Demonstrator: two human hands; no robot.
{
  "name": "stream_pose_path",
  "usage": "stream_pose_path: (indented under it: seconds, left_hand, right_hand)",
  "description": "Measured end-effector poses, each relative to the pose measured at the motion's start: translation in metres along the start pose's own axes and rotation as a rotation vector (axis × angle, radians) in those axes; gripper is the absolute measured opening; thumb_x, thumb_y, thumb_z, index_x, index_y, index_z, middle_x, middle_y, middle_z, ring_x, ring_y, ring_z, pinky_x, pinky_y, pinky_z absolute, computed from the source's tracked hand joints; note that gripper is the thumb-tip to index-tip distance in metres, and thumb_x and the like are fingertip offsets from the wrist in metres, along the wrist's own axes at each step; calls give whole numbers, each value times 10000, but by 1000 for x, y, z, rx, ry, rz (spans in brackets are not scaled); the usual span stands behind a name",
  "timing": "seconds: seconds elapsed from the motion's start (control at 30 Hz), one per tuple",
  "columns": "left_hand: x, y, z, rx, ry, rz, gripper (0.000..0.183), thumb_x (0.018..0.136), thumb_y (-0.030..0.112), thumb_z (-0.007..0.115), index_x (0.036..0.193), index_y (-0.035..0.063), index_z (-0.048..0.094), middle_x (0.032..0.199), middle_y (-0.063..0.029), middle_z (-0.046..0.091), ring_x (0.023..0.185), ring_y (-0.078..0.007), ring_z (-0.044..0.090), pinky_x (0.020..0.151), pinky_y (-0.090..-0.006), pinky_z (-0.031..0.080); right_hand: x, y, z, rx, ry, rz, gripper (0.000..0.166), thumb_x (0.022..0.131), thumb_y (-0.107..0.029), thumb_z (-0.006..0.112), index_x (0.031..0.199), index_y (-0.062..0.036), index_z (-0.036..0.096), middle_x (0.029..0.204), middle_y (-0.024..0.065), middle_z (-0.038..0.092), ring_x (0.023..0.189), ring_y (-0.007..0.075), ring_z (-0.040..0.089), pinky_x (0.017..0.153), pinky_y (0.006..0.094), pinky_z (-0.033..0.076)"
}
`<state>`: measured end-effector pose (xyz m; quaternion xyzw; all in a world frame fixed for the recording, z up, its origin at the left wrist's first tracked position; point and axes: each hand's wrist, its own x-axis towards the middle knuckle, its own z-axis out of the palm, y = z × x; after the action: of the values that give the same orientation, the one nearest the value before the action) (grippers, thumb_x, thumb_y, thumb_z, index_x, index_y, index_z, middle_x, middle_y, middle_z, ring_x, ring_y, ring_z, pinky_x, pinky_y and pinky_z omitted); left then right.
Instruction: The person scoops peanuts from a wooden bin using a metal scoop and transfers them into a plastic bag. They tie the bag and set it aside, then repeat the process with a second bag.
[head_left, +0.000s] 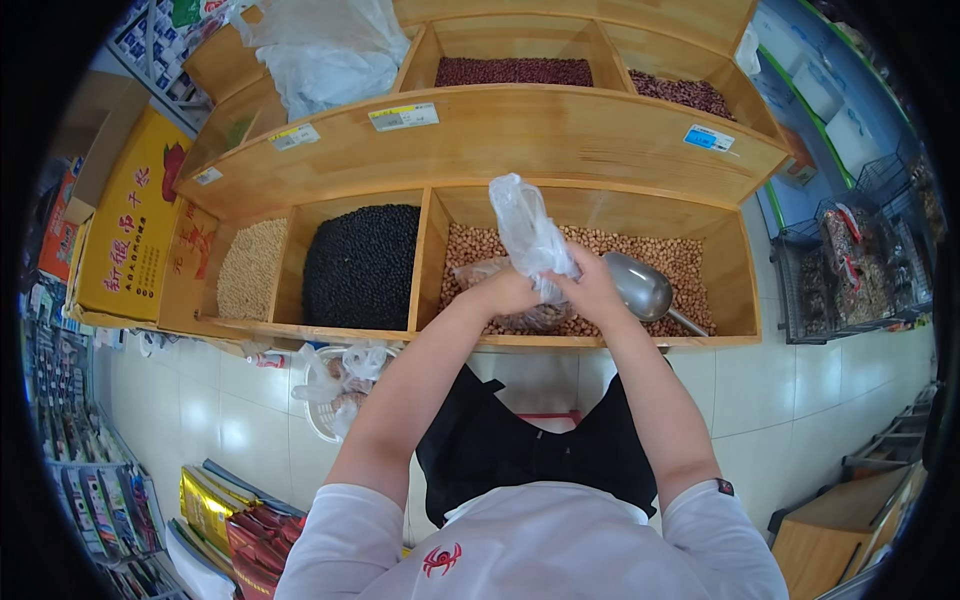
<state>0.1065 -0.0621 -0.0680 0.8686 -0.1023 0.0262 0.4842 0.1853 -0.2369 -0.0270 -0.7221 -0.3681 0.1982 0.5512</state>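
Both my hands are at the gathered neck of a clear plastic bag (525, 225), whose top stands up above them. My left hand (517, 291) grips the bag from the left, and my right hand (589, 283) pinches it from the right. The filled lower part of the bag rests on light brown beans (465, 244) in the right compartment of a wooden bin; my hands partly hide it. A metal scoop (639, 285) lies on the beans just right of my right hand, its handle pointing to the lower right.
Black beans (364, 266) and pale beans (251, 270) fill compartments to the left. Red beans (514, 73) lie in the upper tier, beside plastic bags (322, 60). A white basket (319, 412) with bagged goods stands below. Wire baskets (810, 300) are at right.
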Motion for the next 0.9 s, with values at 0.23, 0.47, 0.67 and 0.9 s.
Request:
stream_pose_path:
  seconds: [0.23,0.47,0.67,0.9]
  left_hand:
    - [11,2,-17,-736,-139,-383,270,992,269,618,1107,25,608,861,-42,669,889,-136,611,826,-316,493]
    - [9,16,-12,-27,-124,-140,387,1056,400,497,1150,38,600,925,-56,665,878,-187,604,861,-331,484]
    - [8,8,-18,-37,-53,-513,478,1035,456,485,993,17,669,856,-148,689,836,-297,652,816,-398,498]
    - [4,-2,-15,-123,-108,-387,514,1036,507,483,1029,22,653,844,-63,639,762,-174,572,743,-334,485]
  right_hand:
    - [6,-1,1,64,505,6,364,945,-93,632,1229,8,429,1142,235,627,1065,346,645,912,407,490]
    - [11,25,-9,-2,625,21,686,880,-93,717,1381,2,257,1387,277,451,1286,371,507,1042,457,406]
    - [2,-8,-15,-218,834,-373,865,727,-154,877,1393,-35,338,1539,227,280,1419,360,352,1145,463,307]
    - [0,6,-2,-492,-58,-321,550,813,-233,794,1286,-168,520,1185,92,682,1196,355,592,1049,483,416]
